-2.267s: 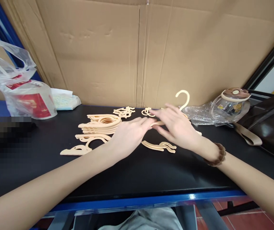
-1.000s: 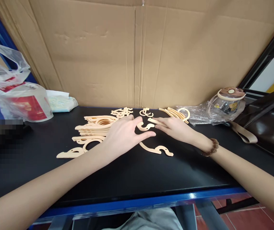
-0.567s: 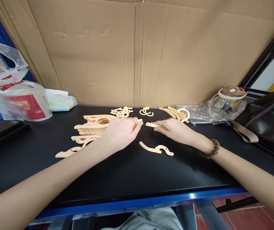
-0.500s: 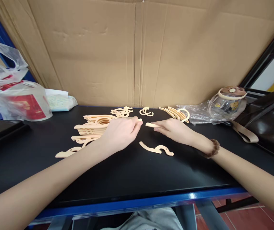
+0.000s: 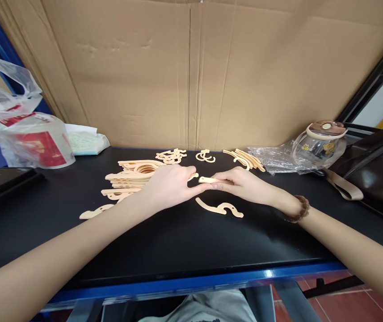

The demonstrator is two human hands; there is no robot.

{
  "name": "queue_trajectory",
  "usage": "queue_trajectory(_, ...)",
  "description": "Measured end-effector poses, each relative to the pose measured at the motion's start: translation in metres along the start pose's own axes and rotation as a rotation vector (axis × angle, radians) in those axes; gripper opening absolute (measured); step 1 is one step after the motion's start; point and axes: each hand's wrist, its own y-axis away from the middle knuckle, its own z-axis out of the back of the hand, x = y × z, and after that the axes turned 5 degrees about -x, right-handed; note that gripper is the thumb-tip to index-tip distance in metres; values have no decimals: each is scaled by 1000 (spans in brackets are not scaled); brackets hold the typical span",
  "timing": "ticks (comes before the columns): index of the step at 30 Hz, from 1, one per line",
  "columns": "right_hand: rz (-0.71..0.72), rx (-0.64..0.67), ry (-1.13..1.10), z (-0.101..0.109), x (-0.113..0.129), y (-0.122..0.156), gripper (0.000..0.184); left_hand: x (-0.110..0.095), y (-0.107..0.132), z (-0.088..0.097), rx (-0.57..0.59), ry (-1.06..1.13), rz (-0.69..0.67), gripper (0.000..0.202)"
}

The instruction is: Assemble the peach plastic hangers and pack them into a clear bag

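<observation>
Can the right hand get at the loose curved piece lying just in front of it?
Probably yes: the curved piece lies uncovered on the black tabletop, just on the near side of the right hand, though that hand holds another pale piece.

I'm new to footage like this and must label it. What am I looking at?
There is no machine: these are a person's bare hands. Every picture comes from one camera worn on their head, looking forward and down. The left hand holds a small piece, mostly hidden; the right hand grips a pale strip. On the black table are a pale stack and plastic bag at left, a loose curved part nearer the camera, hooks at the back, and a bottle at right.
</observation>
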Motion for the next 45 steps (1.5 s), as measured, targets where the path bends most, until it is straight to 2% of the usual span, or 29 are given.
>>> queue_trajectory(7, 44, 2, -123, 1, -2, 0, 43, 4, 0, 2, 94, 190, -71, 54)
queue_trajectory(13, 53, -28, -138, 1, -1, 1, 38, 0, 2, 5, 132, 218, -89, 52)
queue_trajectory(19, 9, 28, -165, -1, 0, 2, 43, -3, 5, 3, 170, 68, -136, 54)
queue_trajectory(26, 21, 81, -125, -2, -1, 1, 44, -2, 5, -2, 175, -79, -258, 54)
queue_trajectory(32, 5, 78, -124, -2, -4, -1, 47, -3, 3, 4, 83, -74, -198, 36)
queue_trajectory(37, -19, 1, 88, -1, -10, -2, 52, 4, 1, 7, 3, 2, -273, 13)
queue_trajectory(41, 74, -86, 285, 9, -16, -4, 40, 14, -5, 9, -114, 21, -392, 20)
queue_trajectory(45, 123, -209, 407, 23, -24, -4, 30, 20, -8, 13, -203, 97, -364, 30)
